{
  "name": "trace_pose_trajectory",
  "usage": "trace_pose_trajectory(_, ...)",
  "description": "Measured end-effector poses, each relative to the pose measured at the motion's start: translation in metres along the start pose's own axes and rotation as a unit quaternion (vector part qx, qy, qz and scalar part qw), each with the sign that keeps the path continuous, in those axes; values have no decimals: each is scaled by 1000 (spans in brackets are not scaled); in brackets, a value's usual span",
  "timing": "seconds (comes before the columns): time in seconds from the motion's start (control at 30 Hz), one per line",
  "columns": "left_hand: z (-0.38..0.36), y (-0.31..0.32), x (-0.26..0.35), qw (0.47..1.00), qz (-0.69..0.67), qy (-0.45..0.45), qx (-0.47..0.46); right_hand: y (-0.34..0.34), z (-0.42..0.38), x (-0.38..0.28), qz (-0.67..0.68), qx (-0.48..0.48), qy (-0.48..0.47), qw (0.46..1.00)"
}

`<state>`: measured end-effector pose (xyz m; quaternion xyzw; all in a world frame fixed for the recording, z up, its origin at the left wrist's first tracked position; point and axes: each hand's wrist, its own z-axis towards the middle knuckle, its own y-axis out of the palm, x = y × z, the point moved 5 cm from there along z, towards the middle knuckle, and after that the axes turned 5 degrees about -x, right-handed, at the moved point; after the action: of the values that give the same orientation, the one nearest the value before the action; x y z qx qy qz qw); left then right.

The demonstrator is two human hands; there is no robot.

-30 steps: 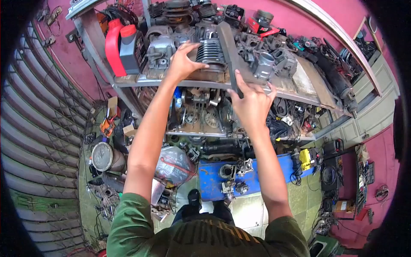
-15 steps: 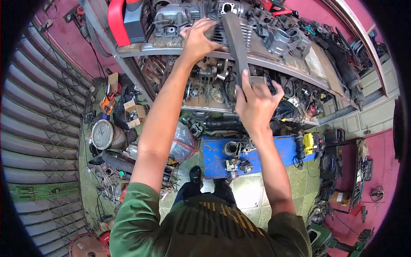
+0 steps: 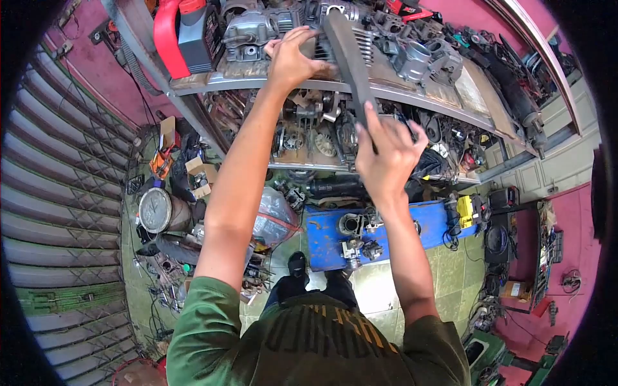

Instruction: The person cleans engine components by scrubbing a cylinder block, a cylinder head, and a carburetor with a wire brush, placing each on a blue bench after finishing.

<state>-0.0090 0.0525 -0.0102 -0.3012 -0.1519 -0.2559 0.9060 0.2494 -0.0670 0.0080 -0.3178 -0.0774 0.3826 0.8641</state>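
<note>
Finned cylinder [image 3: 365, 48] on the upper shelf [image 3: 222, 84], close to the metal front edge, clasped at its left side by the left hand [image 3: 293, 64]: fingers and thumb curved in a wide C, tips partly hidden. Right hand [image 3: 389, 151] closed on the near end of a long grey bar [image 3: 349, 55], index finger stretched along it. Bar flat-faced, matt, slanting over the cylinder and covering its middle; contact with the fins impossible to tell. Fins thin and parallel, bright-edged over dark gaps on the right, blurred on the left.

Left along the shelf, a red bottle [image 3: 168, 42] beside a dark grey bottle [image 3: 199, 48] with a red cap, contents hidden. Right of the cylinder, a dull silvery casting [image 3: 413, 61] with a round open mouth.

Beneath, on the lower shelf [image 3: 309, 166], greasy metal parts, among them a ribbed pale disc [image 3: 325, 145]. Farther down, an open cardboard box [image 3: 201, 177], contents too small to make out; a round bucket [image 3: 156, 210] with a stained pale top; a bulging, crinkled clear plastic bag [image 3: 277, 219]; a scuffed blue panel [image 3: 325, 241] bearing metal castings [image 3: 351, 223].
</note>
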Motion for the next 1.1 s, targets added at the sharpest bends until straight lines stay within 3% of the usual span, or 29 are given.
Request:
trace_pose_trajectory(0.1, 3, -3, 10, 999, 35, -3, -12, 10, 29, 11, -41, 22, 20, 999)
trace_pose_trajectory(0.3, 0, -8, 16, 998, 60, -7, -25, 13, -23, 28, 2, -23, 67, 997)
trace_pose_trajectory(0.37, 4, -8, 13, 998, 63, -6, -12, 2, -25, 33, 16, 18, 59, 998)
trace_pose_trajectory(0.53, 5, -4, 9, 998, 60, -5, -16, 10, 34, 44, 18, 36, 74, 996)
trace_pose_trajectory(0.7, 12, -3, 3, 998, 62, -12, -31, 32, -30, 29, 85, -2, 100, 991)
trace_pose_trajectory(0.77, 11, -3, 2, 997, 56, -20, -44, 29, -47, 27, 158, 26, 125, 979)
trace_pose_trajectory(0.9, 8, -3, 3, 999, 18, -11, -29, 17, 12, 37, 136, 62, 116, 982)
trace_pose_trajectory(0.97, 9, -4, 6, 999, 33, -13, -29, 27, 28, 35, 45, 22, 72, 996)
trace_pose_trajectory(1.0, 8, -5, 7, 998, 47, -16, -29, 31, 19, 37, 47, -14, 85, 995)
trace_pose_trajectory(1.1, 8, -7, 8, 997, 67, -13, -47, 24, -23, 32, 101, -3, 119, 988)
